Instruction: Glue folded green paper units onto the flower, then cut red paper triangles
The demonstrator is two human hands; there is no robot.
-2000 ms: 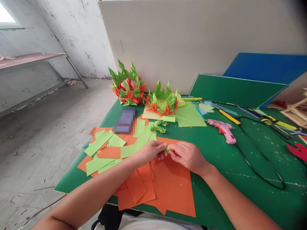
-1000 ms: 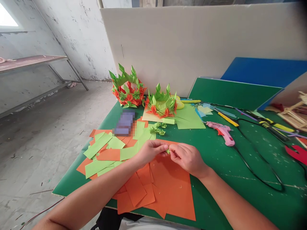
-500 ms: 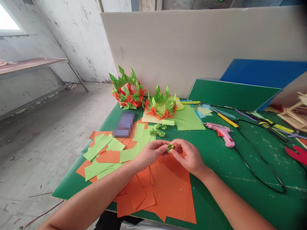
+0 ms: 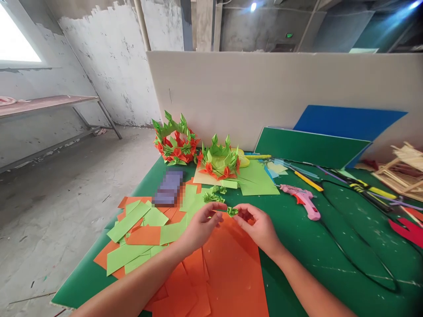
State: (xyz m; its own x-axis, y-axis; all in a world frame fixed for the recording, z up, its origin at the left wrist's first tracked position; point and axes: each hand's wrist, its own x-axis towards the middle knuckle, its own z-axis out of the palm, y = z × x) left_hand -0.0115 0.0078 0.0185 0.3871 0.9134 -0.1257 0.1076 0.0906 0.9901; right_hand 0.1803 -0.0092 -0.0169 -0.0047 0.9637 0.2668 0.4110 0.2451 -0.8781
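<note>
A small folded green paper flower [image 4: 232, 211] is pinched between the thumb and fingers of my right hand [image 4: 256, 222], above a large orange sheet [image 4: 233, 259]. Just left of the flower, my left hand [image 4: 203, 222] has its thumb and index finger apart, with a fingertip close to the flower's left edge. Several similar green paper flowers [image 4: 211, 197] lie just beyond my hands. Behind them, two crowns of green and orange folded paper, a taller one [image 4: 176, 143] and a lower one [image 4: 220, 160], stand near the table's back edge.
Green and orange paper strips [image 4: 128, 220] spread at the left, beside a blurred purple object [image 4: 169, 188]. A pink glue gun [image 4: 304, 200] with a black cord lies right, near a yellow cutter [image 4: 309, 180] and red pliers-like handles [image 4: 408, 231]. Boards [image 4: 310, 147] lean at the back.
The view has tilted up. My left thumb and index finger have come off the green flower and spread apart, while my right hand keeps hold of it.
</note>
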